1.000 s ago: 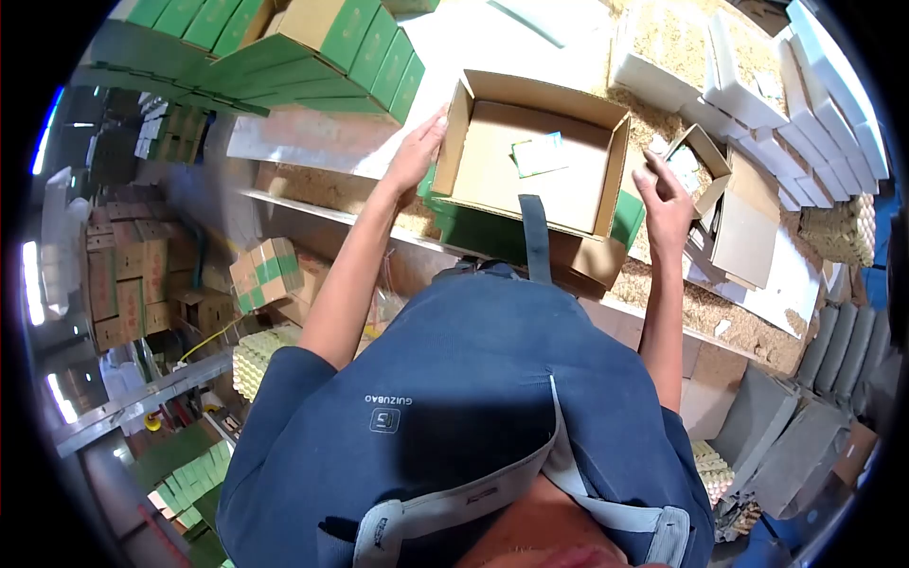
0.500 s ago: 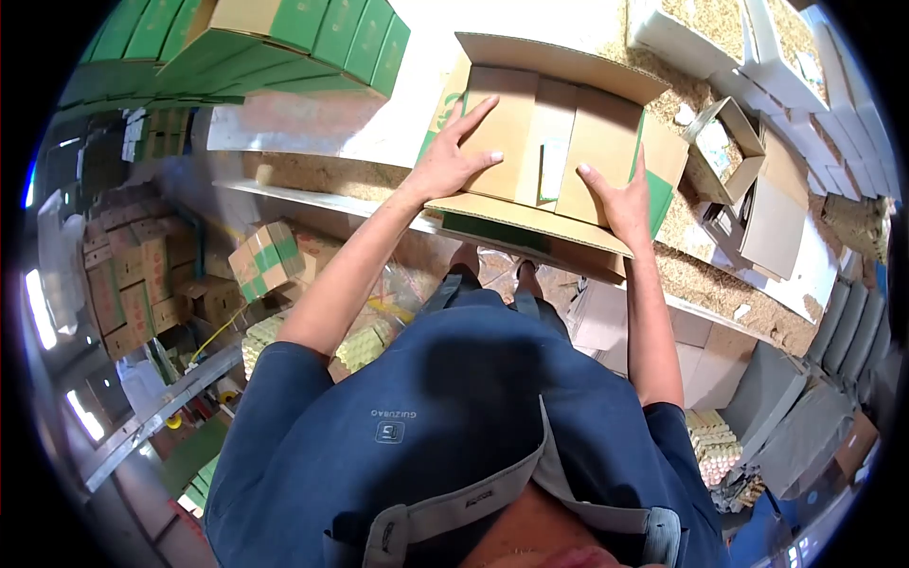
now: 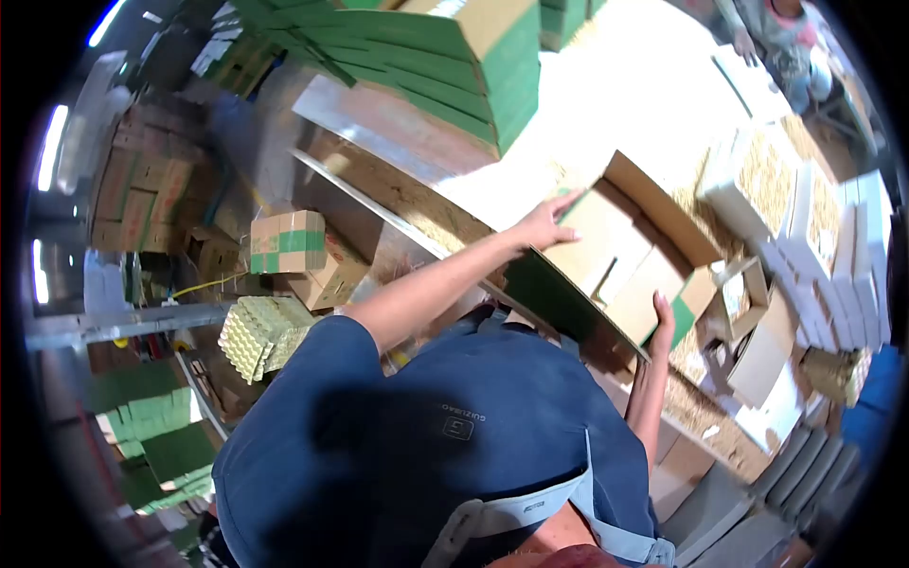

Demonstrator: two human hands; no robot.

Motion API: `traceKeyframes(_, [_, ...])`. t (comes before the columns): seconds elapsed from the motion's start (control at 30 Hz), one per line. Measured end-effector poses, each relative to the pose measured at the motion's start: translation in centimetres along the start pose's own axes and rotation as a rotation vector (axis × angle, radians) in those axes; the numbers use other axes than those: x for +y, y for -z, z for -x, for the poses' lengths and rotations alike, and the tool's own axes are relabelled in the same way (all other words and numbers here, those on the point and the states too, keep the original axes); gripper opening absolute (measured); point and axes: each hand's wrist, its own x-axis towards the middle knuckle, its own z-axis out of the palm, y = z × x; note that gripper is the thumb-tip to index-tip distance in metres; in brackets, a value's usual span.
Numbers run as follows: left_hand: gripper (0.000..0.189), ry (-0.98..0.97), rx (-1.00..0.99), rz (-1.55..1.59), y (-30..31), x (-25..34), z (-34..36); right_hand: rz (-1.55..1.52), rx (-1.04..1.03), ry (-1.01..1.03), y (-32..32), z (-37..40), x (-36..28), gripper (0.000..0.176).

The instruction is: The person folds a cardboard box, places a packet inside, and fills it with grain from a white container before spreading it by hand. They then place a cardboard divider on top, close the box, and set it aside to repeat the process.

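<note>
A cardboard box [image 3: 649, 284] with green printed sides sits on the worktable in front of me. Its two short flaps are folded inward, and a narrow gap shows between them. The far long flap [image 3: 663, 206] stands up and the near side shows dark green. My left hand [image 3: 549, 225] grips the box's left end, with the thumb over the folded flap. At the right end, my right hand [image 3: 663, 327] holds the side with its thumb up; its other fingers are partly hidden. The box lies between both hands.
Green-sided boxes [image 3: 511, 85] stand at the back left. To the right are a small open carton [image 3: 748, 293], a flat cardboard piece [image 3: 765, 350] and white trays [image 3: 757, 180] of straw-coloured bedding. Egg trays [image 3: 260, 336] are stacked at lower left. Another person [image 3: 795, 47] is at far right.
My view has turned, so the box and both hands appear lower and farther right, at a slant. Both hands stay on the box ends. Another person has come into view.
</note>
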Motion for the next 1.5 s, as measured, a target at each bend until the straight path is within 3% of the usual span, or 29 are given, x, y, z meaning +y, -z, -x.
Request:
traceKeyframes(0.03, [0.084, 0.012, 0.005, 0.088, -0.1, 1.6, 1.0, -0.015, 0.064, 0.04, 0.6, -0.9, 1.4, 0.051])
traceKeyframes(0.1, [0.082, 0.0, -0.073, 0.272, 1.3, 2.2, 2.0, -0.222, -0.022, -0.032, -0.4, -0.2, 0.6, 0.047])
traceKeyframes(0.17, [0.075, -0.008, -0.023, 0.255, 3.5, 4.3, 3.2, -0.236, -0.004, 0.019, -3.0, 0.3, -1.3, 0.048])
traceKeyframes(0.23, [0.07, -0.08, 0.138, 0.326, 6.5, 5.7, 4.0, -0.354, -0.045, 0.015, -4.2, -1.1, -2.6, 0.052])
traceKeyframes(0.3, [0.064, -0.225, 0.407, 0.16, 11.2, 9.4, 5.2, -0.456, -0.162, -0.072, -4.8, -3.9, -5.2, 0.057])
traceKeyframes(0.33, [0.067, -0.222, 0.552, 0.15, 13.8, 12.3, 6.2, -0.464, -0.217, 0.041, -8.6, -2.5, -8.6, 0.06])
traceKeyframes(0.37, [0.073, -0.476, 0.758, -0.103, 17.5, 12.8, 5.7, -0.463, -0.316, 0.064, -10.2, -3.0, -11.0, 0.059])
traceKeyframes(0.4, [0.076, -0.583, 0.885, -0.204, 20.5, 14.7, 5.9, -0.51, -0.39, -0.023, -11.7, -3.6, -13.4, 0.063])
traceKeyframes(0.43, [0.078, -0.692, 1.012, -0.304, 23.5, 16.6, 5.8, -0.575, -0.693, -0.148, -12.5, -4.5, -15.8, 0.066])
traceKeyframes(0.47, [0.077, -0.707, 1.067, -0.407, 26.8, 17.6, 5.1, -0.632, -1.071, -0.084, -15.0, -5.7, -17.6, 0.066])
traceKeyframes(0.5, [0.077, -0.717, 1.122, -0.511, 29.7, 18.3, 4.2, -0.624, -1.077, -0.076, -16.5, -8.2, -19.3, 0.066])
traceKeyframes(0.53, [0.077, -0.724, 1.123, -0.505, 32.0, 19.1, 3.2, -0.82, -0.804, -0.092, -16.9, -11.4, -21.3, 0.055])
traceKeyframes(0.57, [0.074, -0.666, 0.959, -0.425, 33.9, 19.6, 2.3, -0.999, -0.52, -0.106, -18.1, -13.3, -22.9, 0.046])
traceKeyframes(0.6, [0.071, -0.601, 0.796, -0.343, 35.0, 19.6, 1.7, -0.272, -0.585, 0.483, -25.2, -6.6, -23.3, 0.039])
traceKeyframes(0.63, [0.071, -0.603, 0.799, -0.334, 35.8, 19.2, 1.0, -0.225, -0.774, 0.492, -26.7, -8.5, -24.5, 0.038])
traceKeyframes(0.67, [0.068, -0.651, 0.835, -0.446, 36.4, 18.8, 0.2, -0.282, -0.76, 0.502, -29.2, -8.7, -24.9, 0.036])
traceKeyframes(0.7, [0.065, -0.694, 0.867, -0.559, 36.8, 18.5, -0.5, -0.397, -0.78, 0.409, -31.1, -9.6, -25.1, 0.049])
traceKeyframes(0.73, [0.06, -0.665, 0.862, -0.535, 35.9, 19.2, 0.2, -0.33, -0.695, 0.455, -33.2, -10.8, -24.8, 0.046])
traceKeyframes(0.77, [0.06, -0.664, 0.859, -0.531, 35.8, 18.9, 0.1, -0.228, -0.931, 0.476, -34.2, -13.6, -24.5, 0.044])
traceKeyframes(0.83, [0.057, -0.642, 0.853, -0.422, 35.9, 18.0, -0.1, -0.197, -0.658, 0.478, -41.0, -7.1, -23.6, 0.042])
traceKeyframes(0.93, [0.06, -0.591, 0.848, -0.271, 35.7, 16.7, 1.0, 0.048, -0.493, 0.286, -44.9, -7.0, -21.3, 0.062])
traceKeyframes(1.03, [0.066, -0.573, 0.818, -0.083, 35.9, 15.1, 2.3, 0.327, -0.431, 0.174, -47.1, -9.0, -19.4, 0.075])
traceKeyframes(1.1, [0.069, -0.475, 0.879, -0.421, 36.9, 14.2, 2.9, 0.565, -0.395, 0.179, -47.3, -8.8, -20.3, 0.071])
traceKeyframes(1.17, [0.068, -0.481, 0.863, -0.467, 37.8, 12.9, 2.8, 0.632, -0.509, 0.203, -46.7, -7.1, -21.2, 0.071])
traceKeyframes(1.23, [0.065, -0.464, 0.612, 0.104, 37.5, 13.5, 3.2, 0.688, -0.513, 0.187, -46.3, -7.3, -21.9, 0.074])
traceKeyframes(1.33, [0.063, -0.5, 0.68, 0.037, 37.7, 12.4, 2.7, 0.713, -0.516, 0.312, -45.9, -6.0, -22.1, 0.076])
traceKeyframes(1.4, [0.063, -0.513, 0.675, 0.051, 37.6, 11.7, 2.2, 0.998, -0.386, 0.32, -45.7, -5.8, -22.3, 0.076])
traceKeyframes(1.43, [0.063, -0.53, 0.672, 0.06, 37.6, 11.5, 2.0, 1.288, -0.219, 0.465, -46.0, -6.1, -22.2, 0.075])
traceKeyframes(1.5, [0.061, -0.535, 0.698, 0.028, 37.2, 11.7, 1.5, 1.06, -0.23, 0.705, -45.6, -6.9, -20.2, 0.076])
